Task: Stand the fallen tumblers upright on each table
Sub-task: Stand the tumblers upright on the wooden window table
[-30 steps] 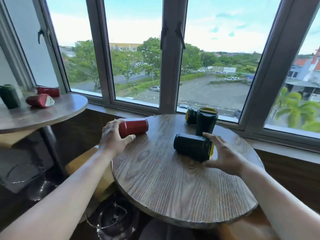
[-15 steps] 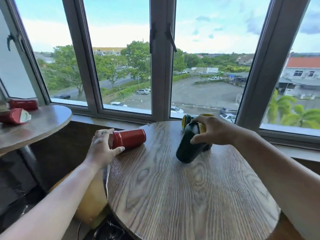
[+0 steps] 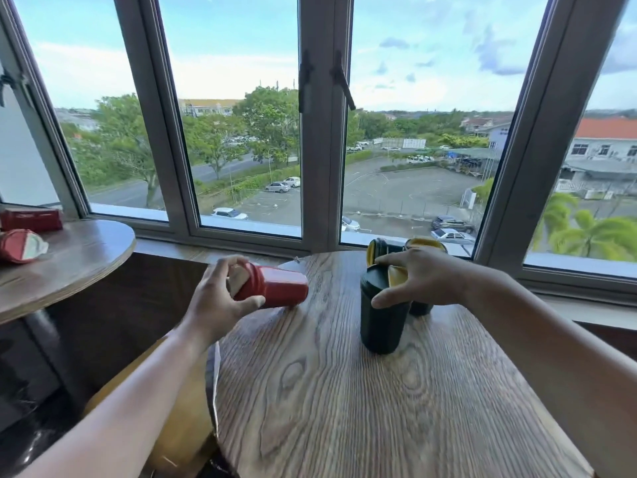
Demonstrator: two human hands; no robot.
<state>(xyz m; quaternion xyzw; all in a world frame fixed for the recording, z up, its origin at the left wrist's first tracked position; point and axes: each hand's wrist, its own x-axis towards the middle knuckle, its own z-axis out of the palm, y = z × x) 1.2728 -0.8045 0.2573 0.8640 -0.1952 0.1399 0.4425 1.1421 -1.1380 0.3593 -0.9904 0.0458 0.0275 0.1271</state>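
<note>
On the round wooden table (image 3: pixel 344 401) a dark green tumbler (image 3: pixel 381 315) with a yellow lid stands upright. My right hand (image 3: pixel 418 281) grips its top. My left hand (image 3: pixel 217 298) holds the lid end of a red tumbler (image 3: pixel 275 288), which is tilted with its base touching the table's left rim. Behind my right hand a second dark tumbler (image 3: pixel 422 307) stands upright, mostly hidden. A third dark one (image 3: pixel 377 250) lies on its side at the table's far edge.
A second wooden table (image 3: pixel 79 257) stands at the left. It carries two red tumblers lying on their sides (image 3: pixel 20 244) (image 3: pixel 32 219). A window sill (image 3: pixel 241 232) and metal window frames run just behind both tables. A yellow stool (image 3: pixel 179 415) sits under the near table.
My right hand has tipped the dark green tumbler from lying flat to upright. My left hand has lifted the lid end of the red tumbler off the table. The view has moved closer.
</note>
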